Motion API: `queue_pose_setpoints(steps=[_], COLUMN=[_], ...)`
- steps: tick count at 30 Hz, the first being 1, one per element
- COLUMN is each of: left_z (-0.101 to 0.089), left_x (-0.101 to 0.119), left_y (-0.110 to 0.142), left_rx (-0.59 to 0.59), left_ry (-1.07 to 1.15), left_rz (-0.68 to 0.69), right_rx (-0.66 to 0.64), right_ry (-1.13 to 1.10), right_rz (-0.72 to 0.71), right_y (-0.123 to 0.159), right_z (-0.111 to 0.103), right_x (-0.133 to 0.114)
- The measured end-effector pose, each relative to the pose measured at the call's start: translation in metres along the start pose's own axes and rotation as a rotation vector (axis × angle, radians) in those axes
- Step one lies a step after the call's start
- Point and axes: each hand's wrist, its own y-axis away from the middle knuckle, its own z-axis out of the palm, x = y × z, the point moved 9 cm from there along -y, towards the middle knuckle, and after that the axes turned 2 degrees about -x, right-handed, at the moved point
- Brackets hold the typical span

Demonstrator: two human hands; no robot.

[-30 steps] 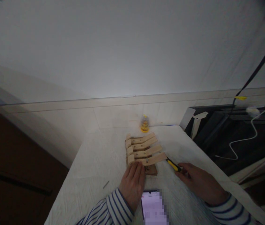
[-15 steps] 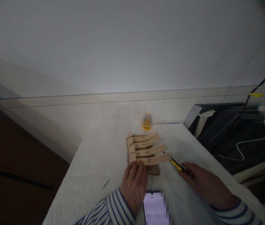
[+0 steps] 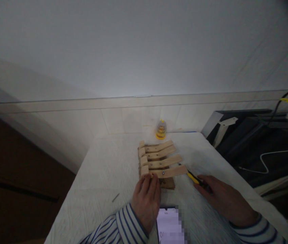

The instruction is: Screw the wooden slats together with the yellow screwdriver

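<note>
Several pale wooden strips [image 3: 175, 171] lie side by side on a brown base board [image 3: 168, 183], joined with small screws and crossed by short blocks at their left ends. My left hand [image 3: 147, 200] has its fingers pressed together on the left end of the nearest strip, hiding what lies under the fingertips. In my right hand [image 3: 222, 200], closed around its handle, is a yellow and black screwdriver [image 3: 192, 177]. Its thin shaft runs beneath the right end of that nearest strip, and the tip shows just beyond it.
A phone [image 3: 169, 225] with a lit screen lies near me, between my arms. A thin metal rod [image 3: 115, 197] rests on the white tablecloth [image 3: 95, 179] at left. By the wall stands a clear container with a yellow base [image 3: 161, 131]. Dark panels [image 3: 245, 135] and a white cable [image 3: 264, 154] are at right.
The view has shifted slightly. Both hands, the screwdriver and the wooden strips keep about the same places relative to each other.
</note>
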Motion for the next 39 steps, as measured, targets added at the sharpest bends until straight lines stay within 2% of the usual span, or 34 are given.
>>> queue_pose_setpoints(steps=[22,28,31,39], left_z=[0.0029,0.0046,0.0052,0.0001], left_x=[0.0004,0.0011,0.0007,0.0020], left_y=[0.0009,0.0015,0.0011,-0.0005], left_rx=[0.006,-0.043,-0.025,0.043], left_ry=[0.057,0.038,0.026,0.036], left_rz=[-0.016,-0.002,-0.019,-0.035], right_rx=[-0.021,-0.024,-0.005,-0.055], right_ry=[0.008,-0.013,-0.015,-0.006], right_rz=[-0.024,0.001,0.000,0.017], right_y=[-0.0018,-0.0018,-0.0017,-0.0025], right_z=[0.0066,0.0051,0.0029,0.0066], right_x=[0.0022,0.0036,0.0023,0.0023])
